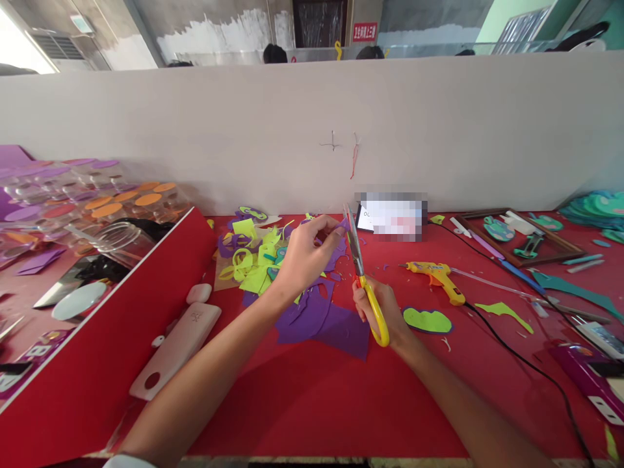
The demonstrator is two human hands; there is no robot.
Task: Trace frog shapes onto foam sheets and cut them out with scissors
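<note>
In the head view my right hand [383, 305] grips a pair of scissors [373, 309] with yellow handles, its blades pointing up and away from me. My left hand [312, 252] pinches a small purple piece [344, 224] of foam or paper right beside the blades. Whether the blades touch it I cannot tell. Below my hands lie larger purple sheets [341, 331] with cut edges. A heap of lime-green scraps [256, 276] mixed with purple ones sits left of my left hand. To the right of my right hand rests a lime-green shape with a dark border [428, 320].
A yellow glue gun [439, 276] with a black cord lies on the red table [292, 416]. Behind it a lit, blurred screen [390, 216] leans at the grey partition [244, 130]. A red divider [121, 312] and pale phone [178, 351] are left; a wooden frame [560, 250] is right.
</note>
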